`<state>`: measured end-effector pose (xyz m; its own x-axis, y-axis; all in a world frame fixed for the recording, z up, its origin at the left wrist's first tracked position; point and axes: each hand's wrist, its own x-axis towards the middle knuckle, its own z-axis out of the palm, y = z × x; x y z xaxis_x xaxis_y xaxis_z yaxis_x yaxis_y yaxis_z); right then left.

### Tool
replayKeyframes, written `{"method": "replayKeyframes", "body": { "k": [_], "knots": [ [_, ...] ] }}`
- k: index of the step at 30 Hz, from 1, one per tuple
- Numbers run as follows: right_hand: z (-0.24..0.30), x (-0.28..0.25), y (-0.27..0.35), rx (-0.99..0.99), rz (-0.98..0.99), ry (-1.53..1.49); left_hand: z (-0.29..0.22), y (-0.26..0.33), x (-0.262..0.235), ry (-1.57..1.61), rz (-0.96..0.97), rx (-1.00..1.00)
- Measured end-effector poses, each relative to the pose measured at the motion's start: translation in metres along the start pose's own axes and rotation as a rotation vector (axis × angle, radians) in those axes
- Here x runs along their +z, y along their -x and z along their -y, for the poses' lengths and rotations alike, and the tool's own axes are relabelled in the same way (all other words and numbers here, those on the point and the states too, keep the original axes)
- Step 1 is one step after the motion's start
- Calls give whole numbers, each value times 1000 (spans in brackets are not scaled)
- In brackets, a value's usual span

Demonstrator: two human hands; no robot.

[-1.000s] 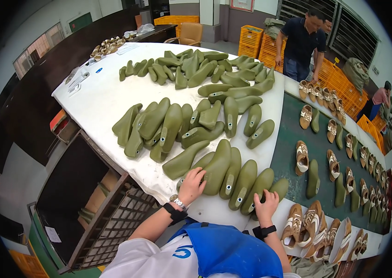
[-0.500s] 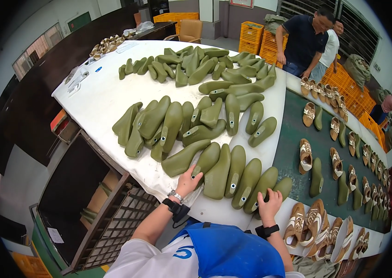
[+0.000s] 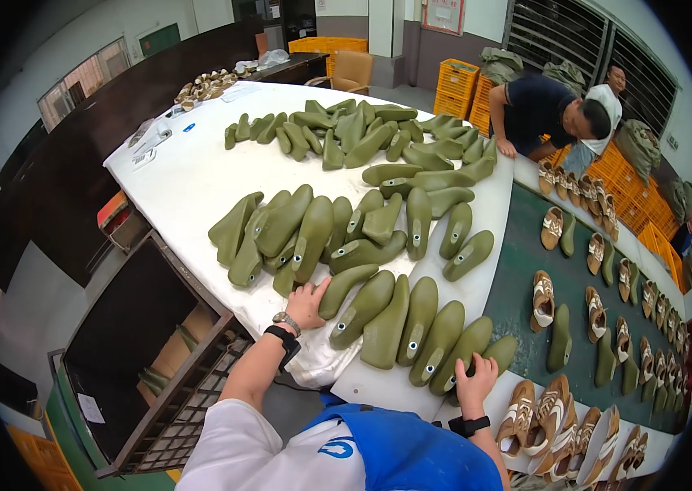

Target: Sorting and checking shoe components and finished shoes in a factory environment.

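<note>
Many olive-green shoe lasts lie on a white table (image 3: 190, 180). My left hand (image 3: 307, 303) rests flat on the table with its fingertips against the end of a green last (image 3: 347, 289) at the left of the nearest row. My right hand (image 3: 477, 380) lies over the near end of the rightmost green last (image 3: 485, 358) in that row, fingers curled on it. Between my hands several lasts (image 3: 420, 331) lie side by side, each with a small round socket. Both wrists wear black bands.
A dark green conveyor belt (image 3: 526, 270) to the right carries tan sandals (image 3: 542, 296) and single lasts. Two people lean over its far end (image 3: 554, 114). Orange crates (image 3: 456, 82) stand behind. A dark open bin with a metal grille (image 3: 150, 344) stands at my left.
My left hand has shifted left and down along the near row, from the middle lasts to the leftmost one. My right hand stays on the rightmost last. The far person has bent lower.
</note>
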<state>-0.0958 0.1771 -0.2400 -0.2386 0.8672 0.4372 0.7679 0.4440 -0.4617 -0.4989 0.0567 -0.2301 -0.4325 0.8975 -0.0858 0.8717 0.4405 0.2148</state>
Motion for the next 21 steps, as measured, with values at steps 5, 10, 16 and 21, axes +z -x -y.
{"method": "replayKeyframes", "body": {
  "k": [5, 10, 16, 21],
  "knots": [
    [0, 2, -3, 31, 26, -22, 12, -5, -14, 616, 110, -30],
    [1, 2, -4, 1, -20, -9, 18, -11, 14, 1404, 147, -185],
    [5, 7, -7, -24, -44, -35, -27, 4, 16, 622, -144, 12],
    [-17, 5, -4, -24, -56, -100, -42, 22, 20, 796, -72, -198]
  ]
}}
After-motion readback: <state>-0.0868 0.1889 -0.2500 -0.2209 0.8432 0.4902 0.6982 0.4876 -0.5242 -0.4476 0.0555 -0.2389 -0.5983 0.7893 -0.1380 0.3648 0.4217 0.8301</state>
